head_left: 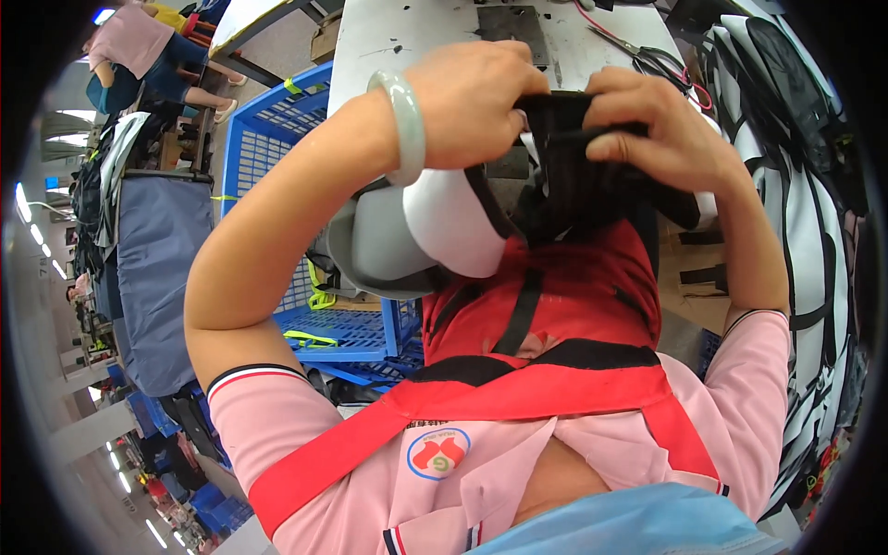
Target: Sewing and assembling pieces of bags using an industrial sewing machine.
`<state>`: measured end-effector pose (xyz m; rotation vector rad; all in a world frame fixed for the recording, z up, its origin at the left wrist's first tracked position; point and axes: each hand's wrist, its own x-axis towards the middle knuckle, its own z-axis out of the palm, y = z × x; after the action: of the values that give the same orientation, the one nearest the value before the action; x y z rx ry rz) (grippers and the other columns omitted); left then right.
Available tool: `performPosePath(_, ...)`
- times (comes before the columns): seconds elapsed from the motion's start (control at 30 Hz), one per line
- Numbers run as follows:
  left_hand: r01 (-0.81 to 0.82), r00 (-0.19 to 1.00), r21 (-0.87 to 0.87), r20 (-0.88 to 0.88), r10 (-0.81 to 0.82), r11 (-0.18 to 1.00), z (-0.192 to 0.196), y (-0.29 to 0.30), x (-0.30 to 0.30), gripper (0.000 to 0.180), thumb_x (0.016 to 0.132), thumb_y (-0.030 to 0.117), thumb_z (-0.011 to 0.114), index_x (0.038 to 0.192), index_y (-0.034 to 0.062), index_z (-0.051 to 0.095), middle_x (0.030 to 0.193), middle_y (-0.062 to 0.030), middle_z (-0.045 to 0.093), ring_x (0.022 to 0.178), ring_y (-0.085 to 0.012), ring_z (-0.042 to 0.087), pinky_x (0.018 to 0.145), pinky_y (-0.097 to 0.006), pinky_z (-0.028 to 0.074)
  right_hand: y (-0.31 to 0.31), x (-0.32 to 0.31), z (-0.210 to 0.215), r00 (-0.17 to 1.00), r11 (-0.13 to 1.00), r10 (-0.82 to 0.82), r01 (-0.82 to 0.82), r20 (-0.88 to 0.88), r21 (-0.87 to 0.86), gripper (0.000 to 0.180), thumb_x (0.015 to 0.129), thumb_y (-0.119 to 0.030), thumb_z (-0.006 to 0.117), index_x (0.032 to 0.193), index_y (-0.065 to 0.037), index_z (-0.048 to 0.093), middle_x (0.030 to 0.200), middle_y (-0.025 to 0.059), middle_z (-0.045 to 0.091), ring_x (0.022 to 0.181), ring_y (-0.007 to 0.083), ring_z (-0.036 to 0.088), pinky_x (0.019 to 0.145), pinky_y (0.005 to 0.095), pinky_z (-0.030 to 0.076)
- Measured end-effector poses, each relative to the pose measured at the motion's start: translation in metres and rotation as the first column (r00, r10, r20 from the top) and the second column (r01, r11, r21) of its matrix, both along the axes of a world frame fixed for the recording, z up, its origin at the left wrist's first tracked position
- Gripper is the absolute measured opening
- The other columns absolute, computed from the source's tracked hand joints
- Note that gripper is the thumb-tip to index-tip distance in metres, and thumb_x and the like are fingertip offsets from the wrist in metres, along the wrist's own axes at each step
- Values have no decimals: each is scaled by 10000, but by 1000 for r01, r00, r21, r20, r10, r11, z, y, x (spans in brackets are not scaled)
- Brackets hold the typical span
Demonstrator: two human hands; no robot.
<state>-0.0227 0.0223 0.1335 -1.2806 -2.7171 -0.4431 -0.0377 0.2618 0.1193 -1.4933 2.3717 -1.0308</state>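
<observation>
A partly folded black, white and grey fabric piece (pixel 453 222) lies over my lap and the near edge of the white table (pixel 398 37). Its white and grey panels hang on the left, and its black part is bunched between my hands. My left hand (pixel 472 102), below a pale bangle, is closed on the upper left edge of the black part. Pinched between thumb and fingers of my right hand (pixel 661 125) is the black edge opposite. The two hands are close together, with a gap in the fabric between them. What lies inside the folds is too dark to make out.
Black-handled scissors (pixel 652 60) lie at the table's far right, beside a red cord. To my left stands a blue plastic crate (pixel 250 139) with yellow-green straps. White and black sewn pieces (pixel 814 240) are piled at the right. Another person (pixel 139 46) is at the far left.
</observation>
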Motion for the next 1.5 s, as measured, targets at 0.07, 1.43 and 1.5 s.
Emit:
performPosePath(0.07, -100, 985, -80, 136, 110, 992, -6, 0, -11, 280, 801, 106, 567, 1052, 6, 639, 833, -213, 646, 809, -377, 610, 749, -390, 481, -2, -14, -8, 997, 999, -47, 46, 55, 14, 247, 809, -161, 689, 873, 50, 578, 829, 100, 506, 765, 253, 506, 702, 328, 421)
performPosePath(1.43, -659, 616, 562, 785, -70, 501, -69, -24, -143, 267, 860, 43, 622, 1078, -110, 636, 1033, -162, 667, 912, -221, 623, 826, -278, 479, 3, -153, -69, 807, 852, -505, 524, 305, 23, 563, 823, -378, 724, 1182, 36, 593, 1072, 69, 624, 1028, 134, 563, 925, 252, 401)
performPosePath(1.5, -508, 664, 765, 641, -385, 396, -84, -48, -148, 261, 854, 38, 630, 1081, -90, 642, 1060, -156, 666, 955, -222, 616, 862, -276, 470, 5, -150, -63, 848, 883, -448, 469, 283, -11, 447, 840, -338, 708, 1080, 32, 629, 981, 40, 630, 953, 116, 566, 868, 265, 421)
